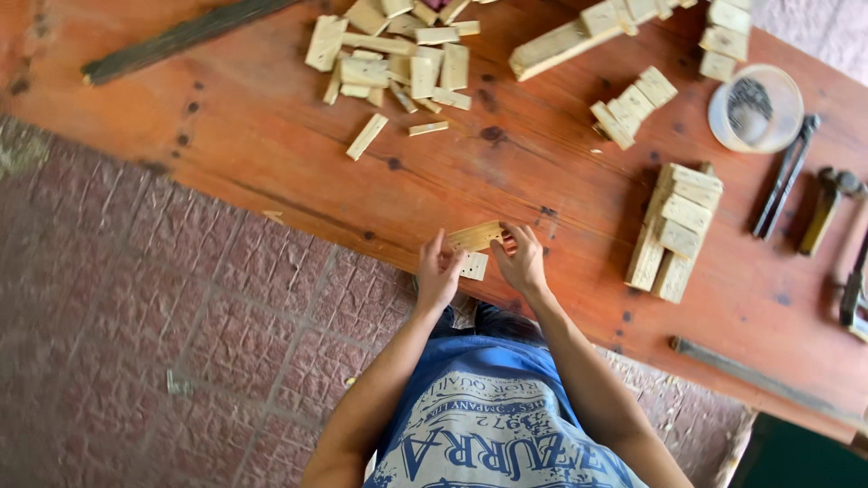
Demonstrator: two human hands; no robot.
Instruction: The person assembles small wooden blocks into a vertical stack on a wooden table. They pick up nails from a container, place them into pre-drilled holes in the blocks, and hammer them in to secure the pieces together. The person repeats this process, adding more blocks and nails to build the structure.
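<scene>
**Small Wood Pieces Fitted at the Bench Edge**

Blue printed shirt filled the near view, forearms reaching toward twelve o'clock. Left hand steadied a pale flat wood block; right hand pinched a wood strip just above it, fingers curled. Doing this well likely called for squaring the edges flush before pressing. Reddish wooden table held a scattered pile of offcuts at eleven o'clock, a stacked bundle at three, plus a plastic cup, pincers and hammer. Brick paving lay at nine.

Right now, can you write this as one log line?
left hand: on small wood pieces | right hand: holding same pieces | spot: table edge | nearby: stacked blocks, plastic cup
</scene>
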